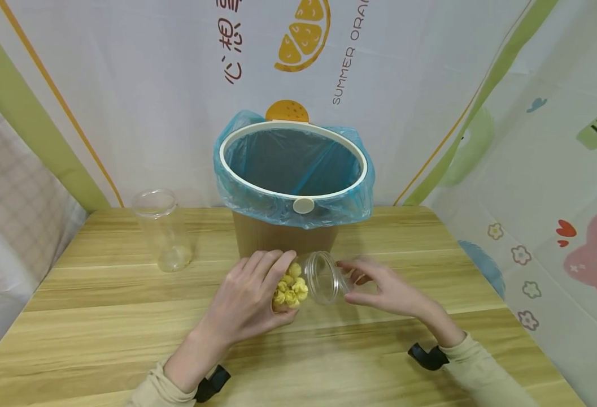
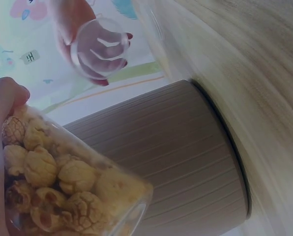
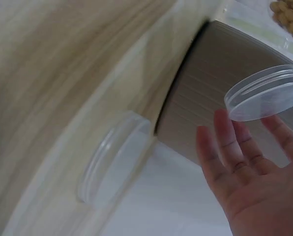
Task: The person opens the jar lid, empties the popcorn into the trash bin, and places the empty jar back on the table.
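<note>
My left hand [image 1: 249, 294] grips a clear plastic jar [image 2: 73, 182] packed with yellow popcorn [image 1: 290, 291], held up in front of the bin. In the left wrist view the thumb lies along its side. To the right of the jar, my right hand [image 1: 379, 285] holds a clear round lid [image 3: 264, 96] at its fingertips, apart from the jar in the wrist views. The fingers show through the lid [image 2: 98, 49] in the left wrist view. A second clear round lid [image 3: 114, 162] is low by the table in the right wrist view.
A brown bin [image 1: 285, 232] with a cream rim ring and a blue bag [image 1: 364, 198] stands at the table's back middle. An unlidded clear jar [image 1: 163, 237] stands at the back left of the wooden table [image 1: 115, 316]. Printed curtains [image 1: 176, 113] enclose the back and sides.
</note>
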The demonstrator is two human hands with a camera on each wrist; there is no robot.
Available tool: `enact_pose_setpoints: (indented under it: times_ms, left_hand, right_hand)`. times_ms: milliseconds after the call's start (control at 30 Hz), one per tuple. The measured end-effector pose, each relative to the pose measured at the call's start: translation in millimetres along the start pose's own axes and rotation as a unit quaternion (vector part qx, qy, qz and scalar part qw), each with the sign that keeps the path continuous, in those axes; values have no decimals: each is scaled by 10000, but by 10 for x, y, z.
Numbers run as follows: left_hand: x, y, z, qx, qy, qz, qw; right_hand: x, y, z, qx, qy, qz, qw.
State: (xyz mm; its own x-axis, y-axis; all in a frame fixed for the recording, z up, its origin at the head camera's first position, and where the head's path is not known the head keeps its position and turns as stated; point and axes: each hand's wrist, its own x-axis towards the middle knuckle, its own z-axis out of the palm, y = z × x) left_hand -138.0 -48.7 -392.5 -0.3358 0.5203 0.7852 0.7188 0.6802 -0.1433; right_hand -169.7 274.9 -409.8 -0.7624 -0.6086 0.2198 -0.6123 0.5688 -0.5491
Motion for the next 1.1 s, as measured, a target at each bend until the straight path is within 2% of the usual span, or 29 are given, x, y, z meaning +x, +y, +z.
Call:
enact_pose_setpoints:
  times_ms: [200, 367, 467, 667, 1000, 1100]
  left_hand:
    - [5, 0, -8, -76, 52, -15, 10000]
    - [10, 4, -12, -110, 124, 24, 9999]
    - [9, 5, -14, -86, 153, 43, 9998]
    - [5, 5, -23, -107, 122, 15, 9999]
    - [11, -2, -21, -70, 144, 29, 9999]
    - [11, -3, -18, -82, 162, 45, 9998]
  right_hand:
    - [7, -20, 65, -608, -250, 293, 9974]
    - [10, -38, 116, -1156, -543, 375, 9911]
    - [12, -41, 151, -1524, -670, 274, 9857]
    - [21, -33, 216, -1895, -755, 18, 9790]
    - [23, 7, 293, -2596, -550, -693, 9617]
    - [27, 5, 302, -2659, -685, -659, 9593]
